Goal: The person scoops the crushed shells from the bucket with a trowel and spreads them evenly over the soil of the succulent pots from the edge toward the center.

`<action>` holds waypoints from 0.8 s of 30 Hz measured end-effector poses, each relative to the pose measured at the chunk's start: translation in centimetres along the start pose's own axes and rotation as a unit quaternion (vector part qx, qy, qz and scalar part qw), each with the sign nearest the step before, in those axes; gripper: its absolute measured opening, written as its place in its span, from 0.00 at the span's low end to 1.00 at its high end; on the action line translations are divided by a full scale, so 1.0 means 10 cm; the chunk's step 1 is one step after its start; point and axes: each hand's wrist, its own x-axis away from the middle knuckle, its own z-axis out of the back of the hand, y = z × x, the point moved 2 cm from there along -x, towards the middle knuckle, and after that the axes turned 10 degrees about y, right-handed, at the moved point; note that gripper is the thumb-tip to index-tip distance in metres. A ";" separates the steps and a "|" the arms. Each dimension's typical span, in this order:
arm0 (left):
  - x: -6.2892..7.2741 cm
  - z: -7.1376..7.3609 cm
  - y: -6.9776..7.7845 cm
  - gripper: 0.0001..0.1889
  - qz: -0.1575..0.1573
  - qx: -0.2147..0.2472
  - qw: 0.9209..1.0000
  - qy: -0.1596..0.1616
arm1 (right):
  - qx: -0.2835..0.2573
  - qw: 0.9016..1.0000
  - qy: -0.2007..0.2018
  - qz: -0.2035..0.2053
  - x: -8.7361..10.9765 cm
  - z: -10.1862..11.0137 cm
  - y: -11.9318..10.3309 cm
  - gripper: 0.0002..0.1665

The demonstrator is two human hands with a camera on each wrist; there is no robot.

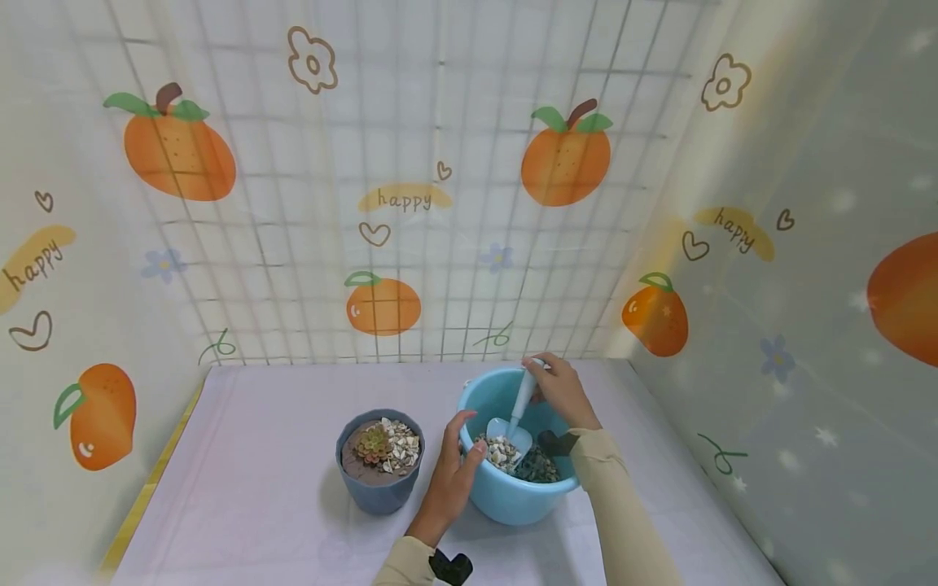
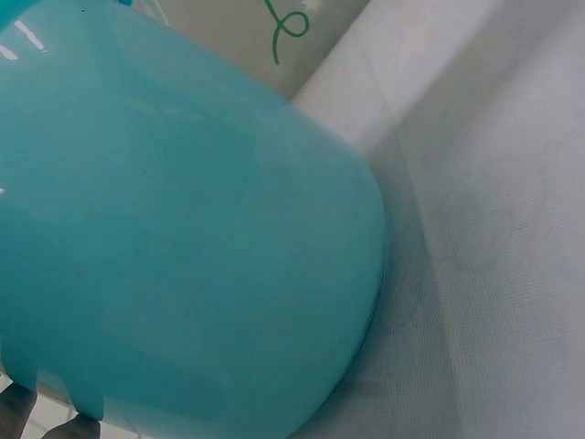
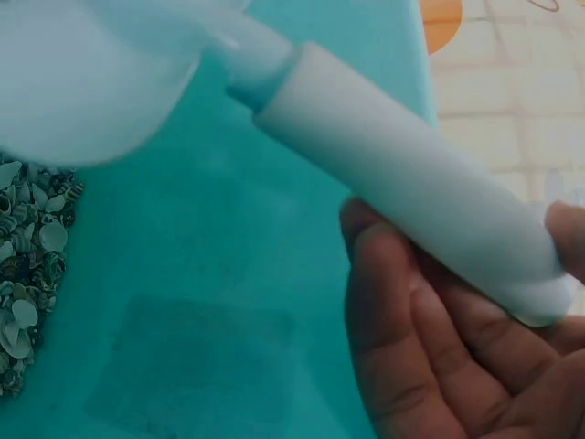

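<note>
My right hand (image 1: 560, 395) grips the thick pale handle of a small light-blue shovel (image 1: 523, 399), tilted down into the light-blue bucket (image 1: 528, 505). In the right wrist view, my fingers (image 3: 393, 338) curl around the end of the handle, and the shovel's blade (image 3: 91, 82) hangs close over small shells (image 3: 32, 265). Pale shells (image 1: 501, 453) lie by the blade in the head view, with darker ones at the bucket's right. My left hand (image 1: 450, 480) holds the bucket's left side, thumb at the rim; two fingertips (image 2: 73, 428) show against its wall.
Left of the bucket stands a grey-blue pot (image 1: 377, 496) with brown soil, a succulent (image 1: 372, 446) and white shells covering its right part. Both stand on a white-covered table (image 1: 256, 456). A wire grid (image 1: 469, 309) behind a printed cloth rises at the back.
</note>
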 end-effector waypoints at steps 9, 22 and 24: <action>-0.02 0.02 0.01 0.30 0.003 0.002 1.000 -0.010 | -0.008 0.999 0.025 -0.029 0.00 0.04 -0.01 0.31; -0.09 0.28 0.28 0.28 -0.044 -0.011 0.998 0.033 | -0.025 0.998 0.036 -0.055 -0.09 0.18 -0.06 0.32; -0.10 0.33 0.32 0.28 -0.046 -0.014 0.998 0.044 | -0.033 0.998 0.033 -0.051 -0.11 0.17 -0.11 0.32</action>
